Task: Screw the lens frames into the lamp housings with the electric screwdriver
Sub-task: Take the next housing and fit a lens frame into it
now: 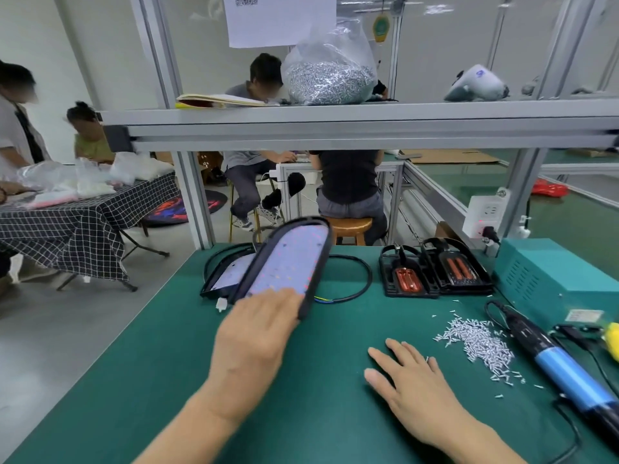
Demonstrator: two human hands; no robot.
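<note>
Green bench mat (301, 380) under me: my left hand (254, 339) grips a tilted lamp housing (288, 266), lifting its near end; right hand (412, 380) rests flat, empty. Screwdriver (549, 353) untouched beside loose screws (475, 343); no screwing begun, I judge.

Single head view, looking forward-down over green bench (318, 413), close.
</note>
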